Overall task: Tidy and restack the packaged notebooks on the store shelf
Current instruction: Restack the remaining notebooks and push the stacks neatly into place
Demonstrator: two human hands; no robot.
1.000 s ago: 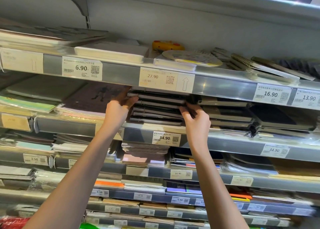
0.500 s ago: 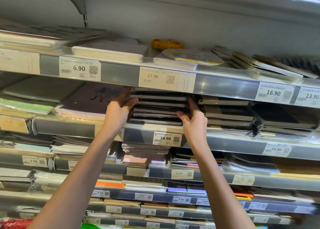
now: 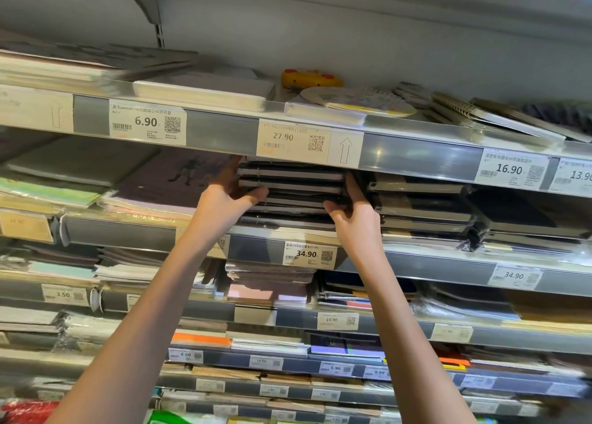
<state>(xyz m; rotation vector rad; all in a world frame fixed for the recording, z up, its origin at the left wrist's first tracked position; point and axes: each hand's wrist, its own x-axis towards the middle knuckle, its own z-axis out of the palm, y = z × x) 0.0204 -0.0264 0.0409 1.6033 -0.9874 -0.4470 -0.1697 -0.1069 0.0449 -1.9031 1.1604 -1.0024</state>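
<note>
Stack: dark packaged notebooks (image 3: 290,188) piled on the second shelf (image 3: 144,231), under the 27.90 tag (image 3: 293,142).
Left hand (image 3: 224,199): grasping the stack's left edge, thumb beneath.
Right hand (image 3: 354,213): clasping the right edge.
Advice: squeeze both sides evenly, square the spines, slide back gently; wrap looks slippery.
Neighbours: another dark pile (image 3: 423,209) just beside.

Soft, fairly dim indoor light seems to fall from above and behind the camera. The shelf rail (image 3: 416,154) carries a pale sheen, and plastic wrapping (image 3: 416,247) glints. Recesses under each shelf sit in shadow. Wide-angle bending curves the shelves; edges and lower rows are smeared and soft.
</note>
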